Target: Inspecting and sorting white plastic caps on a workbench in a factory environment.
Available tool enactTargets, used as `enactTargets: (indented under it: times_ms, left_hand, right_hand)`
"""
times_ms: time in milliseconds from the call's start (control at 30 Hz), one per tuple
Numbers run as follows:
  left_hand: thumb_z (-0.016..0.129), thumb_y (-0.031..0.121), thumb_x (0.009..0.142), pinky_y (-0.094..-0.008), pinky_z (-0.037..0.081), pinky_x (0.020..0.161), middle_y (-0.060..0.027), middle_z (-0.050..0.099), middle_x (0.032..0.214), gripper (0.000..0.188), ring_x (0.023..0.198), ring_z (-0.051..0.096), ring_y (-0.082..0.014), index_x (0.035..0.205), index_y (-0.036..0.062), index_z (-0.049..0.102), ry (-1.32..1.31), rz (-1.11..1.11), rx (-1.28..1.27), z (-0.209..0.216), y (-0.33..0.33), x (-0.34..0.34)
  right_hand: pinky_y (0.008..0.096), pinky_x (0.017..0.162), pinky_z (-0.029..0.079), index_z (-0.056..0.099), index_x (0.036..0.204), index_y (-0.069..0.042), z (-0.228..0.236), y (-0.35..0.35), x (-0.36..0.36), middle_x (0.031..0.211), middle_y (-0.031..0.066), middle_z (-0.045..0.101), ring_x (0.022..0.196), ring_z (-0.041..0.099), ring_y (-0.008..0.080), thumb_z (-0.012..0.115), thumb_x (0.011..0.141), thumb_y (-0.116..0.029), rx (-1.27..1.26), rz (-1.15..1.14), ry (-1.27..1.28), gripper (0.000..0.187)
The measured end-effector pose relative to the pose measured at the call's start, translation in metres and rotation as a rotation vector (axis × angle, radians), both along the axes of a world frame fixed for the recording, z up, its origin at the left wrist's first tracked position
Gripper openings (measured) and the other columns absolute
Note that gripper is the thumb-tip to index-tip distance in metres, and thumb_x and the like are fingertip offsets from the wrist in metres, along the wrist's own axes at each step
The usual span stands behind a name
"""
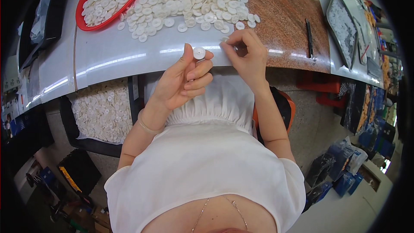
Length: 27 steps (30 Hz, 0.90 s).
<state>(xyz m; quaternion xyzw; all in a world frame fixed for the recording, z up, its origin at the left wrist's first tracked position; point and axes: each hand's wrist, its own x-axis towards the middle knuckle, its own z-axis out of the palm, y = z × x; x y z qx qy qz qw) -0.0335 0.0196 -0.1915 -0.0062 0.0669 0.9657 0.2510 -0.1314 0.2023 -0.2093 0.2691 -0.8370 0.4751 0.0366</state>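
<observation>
Above the table's near edge, my left hand (181, 77) holds a small white plastic gear (199, 53) between thumb and forefinger, its round face turned up. The other fingers of that hand curl below it. To the right, my right hand (251, 54) is pinched, thumb against forefinger. A pale piece (224, 39) shows at those fingertips, mostly covered, and looks like another white gear. Just beyond both hands spreads a large heap of similar white gears (189, 0) on the tabletop.
A red-rimmed basket (80, 20) full of white gears stands at the far left. A black pen (309, 39) lies on the brown speckled board (293, 21). On the right is a metal tray (351, 58) of white pieces. Below the table, a black crate (69, 125) holds more gears.
</observation>
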Motion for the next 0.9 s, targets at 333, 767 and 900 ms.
enactTargets:
  times_ms: [333,767,900]
  left_hand:
    - [0.051,0.032,0.100,-0.0176,0.025,0.043,0.0014,0.050,0.083,0.033,0.056,0.038,-0.0017,0.119,0.0053,0.054,0.083,0.186,-0.788,0.002,0.011,-0.005]
    - [0.067,0.018,0.092,-0.0158,0.026,0.047,0.0073,0.043,0.082,0.030,0.057,0.035,0.0013,0.118,0.0061,0.057,0.214,0.458,-1.028,-0.013,0.009,0.000]
    - [0.063,0.022,0.095,-0.0173,0.025,0.045,0.0047,0.049,0.083,0.030,0.053,0.035,-0.0011,0.118,0.0058,0.053,0.250,0.497,-1.066,-0.013,0.011,-0.002]
  right_hand:
    - [0.0281,0.083,0.048,0.049,0.120,-0.004,0.019,-0.009,0.016,0.090,0.0056,0.063,0.085,0.064,0.0129,0.075,0.072,0.009,-0.366,0.218,0.040,0.057]
    - [0.0289,0.074,0.048,0.065,0.107,-0.008,0.010,-0.009,-0.013,0.103,0.0053,0.066,0.087,0.059,0.0176,0.066,0.079,0.003,-0.020,0.005,0.172,0.029]
    - [0.0304,0.069,0.048,0.068,0.101,-0.009,-0.003,-0.013,-0.019,0.096,0.0054,0.064,0.085,0.058,0.0230,0.070,0.078,-0.003,0.053,-0.001,0.370,0.023]
